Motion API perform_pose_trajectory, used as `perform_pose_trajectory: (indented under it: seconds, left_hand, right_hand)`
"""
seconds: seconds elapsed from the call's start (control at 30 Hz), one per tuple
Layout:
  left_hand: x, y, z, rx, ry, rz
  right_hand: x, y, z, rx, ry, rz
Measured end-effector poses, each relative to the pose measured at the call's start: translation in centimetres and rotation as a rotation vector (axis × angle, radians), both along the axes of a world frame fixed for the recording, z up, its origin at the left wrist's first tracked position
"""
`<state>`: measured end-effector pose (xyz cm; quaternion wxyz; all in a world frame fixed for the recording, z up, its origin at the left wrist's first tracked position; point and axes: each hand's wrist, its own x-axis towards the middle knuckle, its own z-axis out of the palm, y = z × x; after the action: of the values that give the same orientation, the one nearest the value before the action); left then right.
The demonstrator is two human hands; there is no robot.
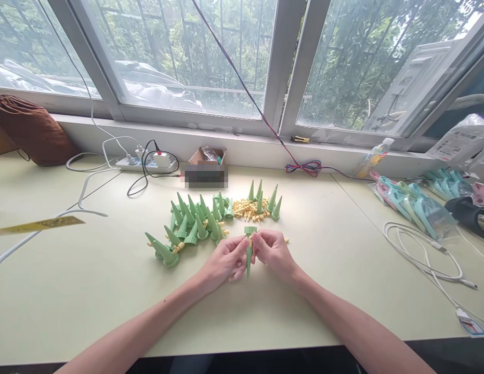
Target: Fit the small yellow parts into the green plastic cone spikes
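My left hand (227,258) is closed around a green plant watering spike (248,264), which points down with its wide ribbed cap at the top. My right hand (275,253) pinches at the spike's side, just below the cap, where a bit of a small yellow valve (250,241) shows between the fingertips. Fingers hide most of that valve. Beyond my left hand lies a cluster of green spikes (192,218), several with yellow valves fitted. A heap of loose yellow valves (247,209) sits beyond my hands, with several upright spikes (276,200) beside and among it.
A small open cardboard box (221,156) and a power strip (127,164) stand along the window ledge. Coiled white cable (417,259) and bagged pastel clips (413,205) lie at right. A brown bag (35,130) rests at far left. The table's edge (288,348) runs nearby.
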<state>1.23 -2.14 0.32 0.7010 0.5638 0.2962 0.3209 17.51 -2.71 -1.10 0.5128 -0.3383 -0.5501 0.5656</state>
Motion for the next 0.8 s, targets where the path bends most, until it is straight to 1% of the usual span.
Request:
perform_pose_trajectory:
  seconds: [0.23, 0.4, 0.6, 0.8]
  left_hand:
    - [-0.03, 0.00, -0.01, 0.009, 0.003, 0.000]
    - [0.08, -0.05, 0.14, 0.011, -0.002, 0.012]
    - [0.01, -0.10, 0.20, -0.025, -0.004, 0.001]
    - [-0.24, 0.03, -0.29, -0.033, 0.012, 0.002]
  right_hand:
    - [-0.03, 0.06, -0.08, -0.010, 0.025, 0.021]
    - [0.08, 0.08, -0.26, -0.019, 0.004, 0.011]
    - [0.13, 0.03, -0.55, 0.002, -0.021, -0.005]
    - [0.05, -0.07, -0.52, 0.012, -0.022, -0.005]
